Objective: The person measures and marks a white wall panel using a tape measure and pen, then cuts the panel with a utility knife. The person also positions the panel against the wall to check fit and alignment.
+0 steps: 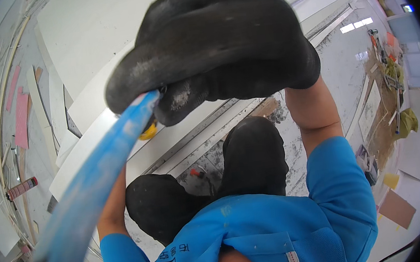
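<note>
My right hand (225, 40), in a black work glove, fills the upper middle close to the camera. Its thumb and fingers pinch the narrow end of a long blue strip (95, 176) with whitish patches. From there the strip runs down to the lower left, widening toward the camera. My left forearm (113, 208) rises behind this strip, which hides the left hand and its fingers. A small yellow object (148, 132) peeks out between the strip and the right glove; its kind does not show. Beneath both arms lies a large white panel (86, 41).
Long pale rails (192, 153) lie in front of my knees. A red-and-dark cylindrical tube (22, 189) and pink strips (21, 117) are among offcuts at the left. Debris, an olive cloth (407, 123) and a brown board (397, 209) lie at the right. A small red object (197, 173) is between my legs.
</note>
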A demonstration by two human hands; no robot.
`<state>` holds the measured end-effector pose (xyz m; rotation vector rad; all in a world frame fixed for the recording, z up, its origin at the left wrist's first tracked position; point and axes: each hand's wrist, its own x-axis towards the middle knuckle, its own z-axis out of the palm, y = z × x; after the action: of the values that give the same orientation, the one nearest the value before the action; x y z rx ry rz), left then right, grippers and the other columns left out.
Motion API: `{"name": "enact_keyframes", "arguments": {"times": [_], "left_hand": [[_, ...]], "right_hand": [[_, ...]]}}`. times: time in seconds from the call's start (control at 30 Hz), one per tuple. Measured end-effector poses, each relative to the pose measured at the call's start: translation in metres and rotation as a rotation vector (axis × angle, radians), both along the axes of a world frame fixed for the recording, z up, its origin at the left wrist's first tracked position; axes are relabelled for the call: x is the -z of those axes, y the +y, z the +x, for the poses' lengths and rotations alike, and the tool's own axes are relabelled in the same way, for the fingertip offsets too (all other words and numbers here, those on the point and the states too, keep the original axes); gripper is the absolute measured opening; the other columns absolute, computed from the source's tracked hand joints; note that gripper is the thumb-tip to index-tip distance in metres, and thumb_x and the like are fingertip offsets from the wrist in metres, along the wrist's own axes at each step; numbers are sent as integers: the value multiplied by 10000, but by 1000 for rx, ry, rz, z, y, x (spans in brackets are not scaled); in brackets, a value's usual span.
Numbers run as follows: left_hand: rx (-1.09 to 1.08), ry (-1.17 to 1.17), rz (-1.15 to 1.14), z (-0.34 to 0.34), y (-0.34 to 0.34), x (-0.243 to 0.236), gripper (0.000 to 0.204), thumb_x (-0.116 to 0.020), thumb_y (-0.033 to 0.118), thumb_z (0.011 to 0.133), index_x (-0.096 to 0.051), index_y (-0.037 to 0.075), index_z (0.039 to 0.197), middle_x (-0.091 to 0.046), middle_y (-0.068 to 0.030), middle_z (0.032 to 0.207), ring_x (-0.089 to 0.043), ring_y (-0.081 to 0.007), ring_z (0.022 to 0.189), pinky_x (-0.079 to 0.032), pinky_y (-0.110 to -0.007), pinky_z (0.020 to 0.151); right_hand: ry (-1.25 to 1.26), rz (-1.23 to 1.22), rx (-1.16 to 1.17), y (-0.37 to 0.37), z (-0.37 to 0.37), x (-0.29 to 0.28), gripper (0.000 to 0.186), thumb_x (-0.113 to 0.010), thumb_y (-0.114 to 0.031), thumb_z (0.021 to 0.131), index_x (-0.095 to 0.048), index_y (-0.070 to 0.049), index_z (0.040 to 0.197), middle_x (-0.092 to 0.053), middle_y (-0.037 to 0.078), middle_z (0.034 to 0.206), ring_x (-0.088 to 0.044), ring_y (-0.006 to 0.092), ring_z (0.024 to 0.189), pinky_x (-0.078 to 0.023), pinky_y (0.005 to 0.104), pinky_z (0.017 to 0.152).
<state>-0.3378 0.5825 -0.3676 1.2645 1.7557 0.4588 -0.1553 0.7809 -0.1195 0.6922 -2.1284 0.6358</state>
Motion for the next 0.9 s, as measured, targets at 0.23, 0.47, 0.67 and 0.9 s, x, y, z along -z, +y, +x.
{"name": "enact_keyframes", "arguments": {"times": [0.23, 0.47, 0.67, 0.9], "left_hand": [[-118, -125, -120, 14, 13, -41, 266, -596, 258, 896, -614, 35, 1040, -636, -80, 862, -605, -175, 770, -482, -314, 722], [167, 155, 245, 12, -11, -13, 454, -539, 479, 879, -664, 73, 1037, -659, -147, 1007, -590, -254, 1019, -425, -371, 910], [94, 158, 244, 41, -20, -14, 399, -539, 426, 882, -660, 63, 996, -653, -133, 950, -596, -237, 958, -437, -358, 859], [117, 80, 305, 78, -25, -13, 338, -540, 363, 886, -654, 52, 949, -646, -116, 884, -604, -218, 887, -451, -342, 800]], "right_hand": [[-181, 142, 46, -36, 13, -30, 343, -736, -191, 728, -687, -79, 1049, -690, 110, 896, -671, 234, 791, -537, 324, 698], [-556, -203, 111, -37, 34, 17, 316, -722, -181, 748, -685, -60, 1037, -689, 117, 897, -669, 217, 771, -532, 306, 672], [-1115, -558, 361, 1, 50, 158, 294, -710, -174, 765, -684, -43, 1027, -689, 122, 898, -668, 202, 754, -528, 291, 650], [-1201, -735, 397, -3, 51, 175, 271, -696, -165, 785, -683, -23, 1015, -688, 129, 899, -666, 185, 733, -523, 272, 624]]}}
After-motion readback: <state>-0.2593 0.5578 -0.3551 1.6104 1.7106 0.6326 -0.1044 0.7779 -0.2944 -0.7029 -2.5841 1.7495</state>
